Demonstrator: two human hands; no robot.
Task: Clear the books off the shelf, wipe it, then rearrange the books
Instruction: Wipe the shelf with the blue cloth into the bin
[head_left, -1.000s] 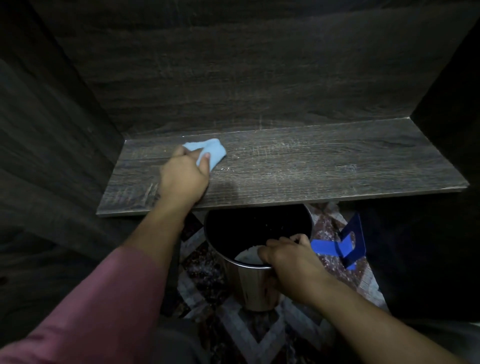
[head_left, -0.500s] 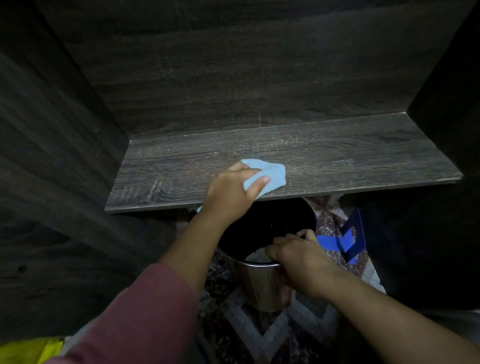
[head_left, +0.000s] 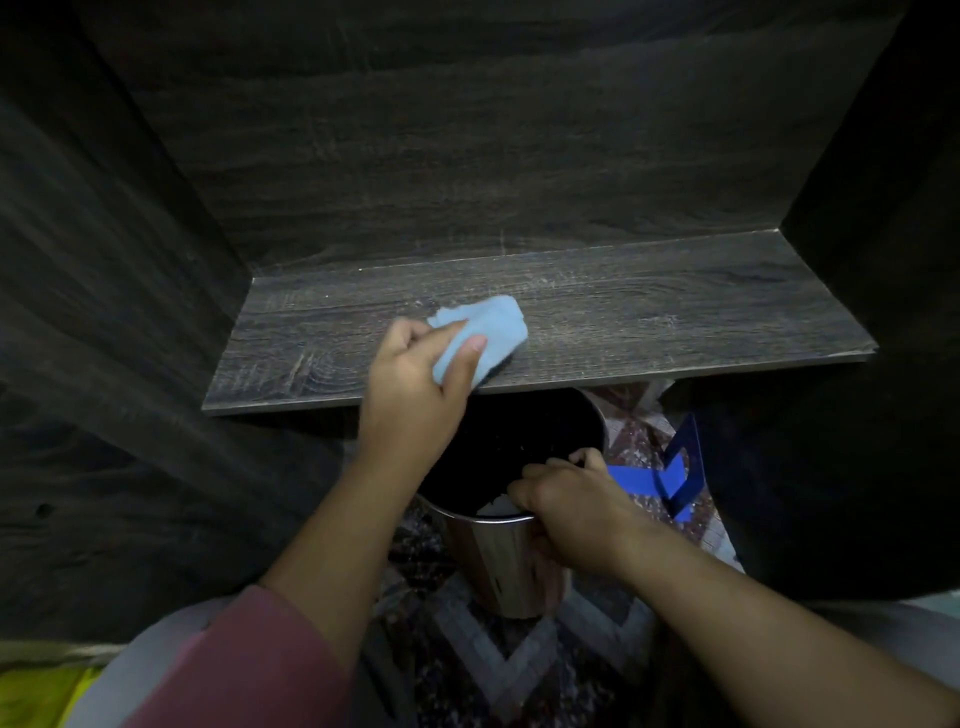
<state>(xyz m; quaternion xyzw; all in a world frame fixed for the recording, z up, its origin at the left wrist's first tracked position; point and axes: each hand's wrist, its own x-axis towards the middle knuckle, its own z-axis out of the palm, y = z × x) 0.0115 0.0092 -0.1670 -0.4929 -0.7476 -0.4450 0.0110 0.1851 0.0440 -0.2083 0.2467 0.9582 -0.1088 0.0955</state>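
Head view: left hand (head_left: 415, 384) clamped on blue cloth (head_left: 480, 335) at shelf (head_left: 675, 322) front edge, unwiped board stretching rightward; right hand (head_left: 566, 501) grips bin (head_left: 498, 551) rim below.

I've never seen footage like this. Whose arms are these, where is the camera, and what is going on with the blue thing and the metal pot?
No machine here: these are a person's own two bare arms, filmed by a wide-angle camera worn on the head, looking forward and down. The left hand presses a light blue cloth onto a dark wooden shelf, near its front edge. The visible part of the shelf holds no books, only the cloth. Below the shelf, the right hand grips the rim of a shiny metal bin standing on a patterned floor. Something pale lies inside the bin; I cannot tell what. The dark blue object right of the bin may be a bookend.
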